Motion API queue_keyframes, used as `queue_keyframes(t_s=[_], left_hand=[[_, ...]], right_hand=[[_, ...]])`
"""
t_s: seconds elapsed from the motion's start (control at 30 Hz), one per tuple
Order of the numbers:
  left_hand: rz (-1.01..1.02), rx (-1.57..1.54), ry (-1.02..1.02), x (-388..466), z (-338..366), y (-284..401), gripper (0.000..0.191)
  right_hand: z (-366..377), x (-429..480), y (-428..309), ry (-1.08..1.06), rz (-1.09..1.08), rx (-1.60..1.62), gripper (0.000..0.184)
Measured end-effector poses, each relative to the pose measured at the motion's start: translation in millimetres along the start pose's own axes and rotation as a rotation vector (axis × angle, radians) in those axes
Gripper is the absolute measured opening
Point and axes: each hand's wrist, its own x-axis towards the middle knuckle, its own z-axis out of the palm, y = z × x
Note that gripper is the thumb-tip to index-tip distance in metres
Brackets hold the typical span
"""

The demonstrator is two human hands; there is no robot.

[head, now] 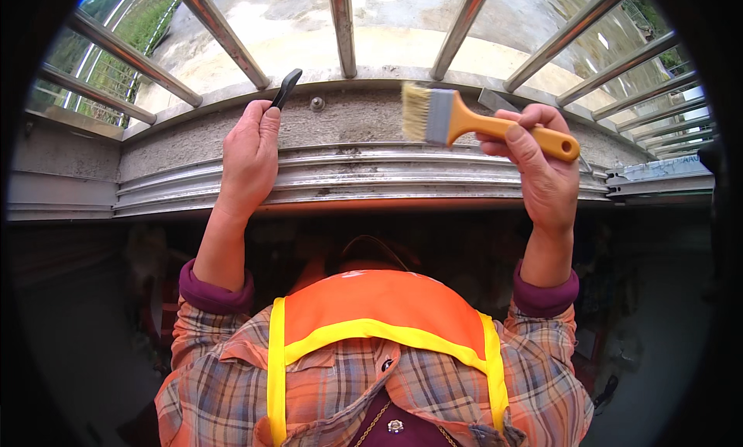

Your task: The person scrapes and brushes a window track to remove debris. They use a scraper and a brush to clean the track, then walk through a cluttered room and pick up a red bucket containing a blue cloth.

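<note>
My left hand is closed around a black handle above the left part of the window sill; the rest of that tool is hidden by the hand. In my right hand is a flat paintbrush with an orange handle, a grey ferrule and pale bristles pointing left. Behind the right hand a flat metal blade shows, its other parts hidden. Below both hands run the metal sliding-window tracks, with dark dirt along them, and the rough concrete sill lies beyond.
Metal security bars stand along the sill's outer edge. A bolt with a nut sticks up from the concrete. At the right, a window frame meets the tracks. Outside lie concrete ground and greenery.
</note>
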Motion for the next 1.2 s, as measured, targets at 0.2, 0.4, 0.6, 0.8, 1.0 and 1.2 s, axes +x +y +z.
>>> queue_keyframes(t_s=[0.2, 0.4, 0.6, 0.8, 1.0, 1.2], left_hand=[[0.02, -0.108, 0.14, 0, -2, -2, 0.027], [0.048, -0.181, 0.221, -7, -12, -7, 0.028], [0.034, -0.149, 0.119, -9, -26, -13, 0.026], [0.061, -0.18, 0.087, -5, -23, -7, 0.025], [0.061, -0.175, 0.081, -5, -26, -5, 0.025], [0.068, -0.199, 0.07, -6, -25, -6, 0.024]], right_hand=[[74, 30, 19, -0.41, 0.047, 0.005, 0.022], [92, 56, 1, -0.649, 0.192, -0.307, 0.017], [66, 60, -20, -0.501, 0.051, -0.184, 0.023], [86, 71, 7, -0.284, 0.144, -0.129, 0.024], [91, 80, 16, -0.379, 0.247, -0.209, 0.024], [90, 84, 2, -0.391, 0.156, -0.126, 0.025]])
